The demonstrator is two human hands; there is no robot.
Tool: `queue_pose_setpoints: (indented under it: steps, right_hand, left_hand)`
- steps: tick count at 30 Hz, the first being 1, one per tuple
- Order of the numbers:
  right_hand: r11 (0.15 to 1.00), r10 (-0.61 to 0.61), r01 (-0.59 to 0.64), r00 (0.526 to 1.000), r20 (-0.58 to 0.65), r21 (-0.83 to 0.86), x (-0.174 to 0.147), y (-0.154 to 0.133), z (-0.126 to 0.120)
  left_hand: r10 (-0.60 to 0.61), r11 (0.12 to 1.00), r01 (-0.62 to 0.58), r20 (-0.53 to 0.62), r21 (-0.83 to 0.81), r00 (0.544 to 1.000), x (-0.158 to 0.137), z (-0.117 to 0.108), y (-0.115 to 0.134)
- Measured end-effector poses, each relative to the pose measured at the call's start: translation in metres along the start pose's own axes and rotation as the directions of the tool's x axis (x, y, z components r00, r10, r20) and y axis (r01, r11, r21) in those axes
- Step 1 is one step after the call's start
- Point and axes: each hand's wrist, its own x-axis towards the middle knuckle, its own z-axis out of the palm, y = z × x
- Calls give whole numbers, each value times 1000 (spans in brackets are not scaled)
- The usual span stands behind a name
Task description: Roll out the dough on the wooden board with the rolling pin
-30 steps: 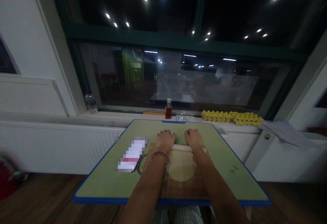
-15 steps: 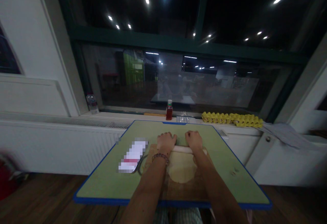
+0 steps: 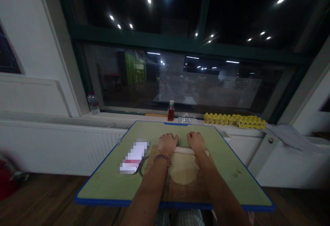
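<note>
A pale rolling pin (image 3: 185,150) lies crosswise near the far edge of a wooden cutting board (image 3: 189,195). My left hand (image 3: 167,142), with a beaded bracelet at the wrist, is closed over its left part, fingers curled. Over the right part my right hand (image 3: 196,141) is closed likewise, and the pin's end shows beyond that wrist. Just on the near side of the pin, a thin, flat round of dough (image 3: 183,169) rests on the board, partly hidden by my forearms.
The board sits on a small green table (image 3: 103,188) with a blue rim. To the left lies a phone (image 3: 134,157), its screen blurred out, beside a dark cable. On the windowsill are a red-brown bottle (image 3: 171,112), a yellow egg tray (image 3: 234,120) and a clear plastic bottle (image 3: 93,104).
Almost nothing differs. The view shifts very slightly, while both hands, the rolling pin and the dough keep about the same places.
</note>
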Motion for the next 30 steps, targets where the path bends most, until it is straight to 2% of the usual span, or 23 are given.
queue_pose_setpoints:
  steps: [30]
  right_hand:
    - [1000,15,-15,1000,5,4,1,1,2]
  left_hand:
    - [-15,999,15,-12,-42,1000,0,0,-1]
